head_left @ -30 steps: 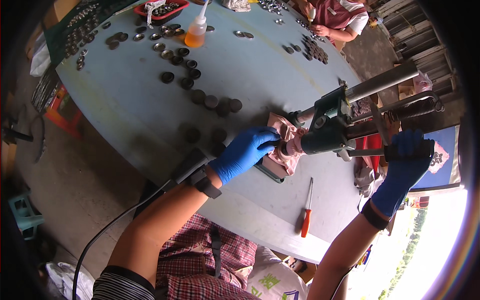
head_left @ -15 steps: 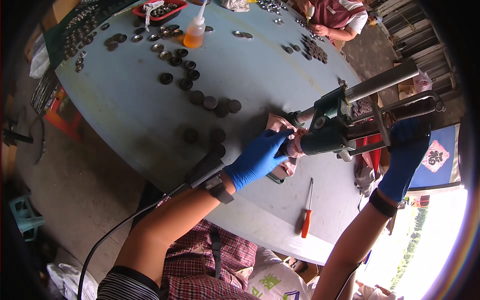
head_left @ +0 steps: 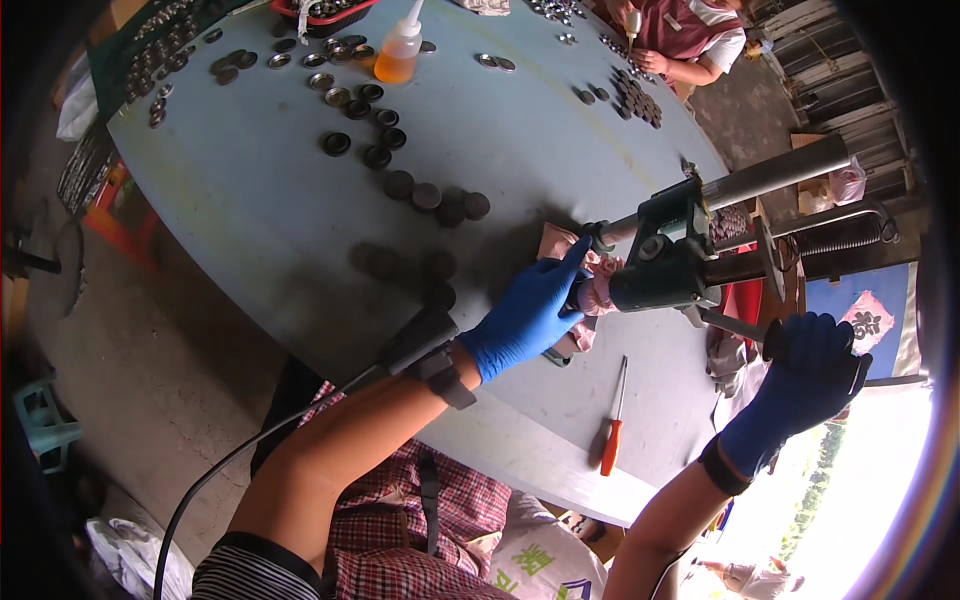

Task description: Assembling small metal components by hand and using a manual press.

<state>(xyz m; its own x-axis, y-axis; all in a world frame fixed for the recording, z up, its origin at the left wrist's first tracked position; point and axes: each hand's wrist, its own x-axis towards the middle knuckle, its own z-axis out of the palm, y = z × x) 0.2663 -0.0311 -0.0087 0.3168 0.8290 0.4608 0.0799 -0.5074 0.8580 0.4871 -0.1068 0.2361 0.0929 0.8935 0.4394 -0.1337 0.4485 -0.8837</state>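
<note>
Head view: the green press [head_left: 655, 285] stands on the right of the table [head_left: 500, 130], pink cloth [head_left: 601, 288] at its working end. The left hand [head_left: 532, 315] is there, its grip too hidden to tell; the right hand [head_left: 812, 372] clamps the lever handle [head_left: 772, 341]. Pressing seems in hand; the next move calls for a steady left hand.

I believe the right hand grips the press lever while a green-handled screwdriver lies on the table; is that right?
Not quite: the screwdriver has an orange-red handle, not a green one, as the head view shows. It does lie on the table, and the right hand does grip the press lever.
</note>
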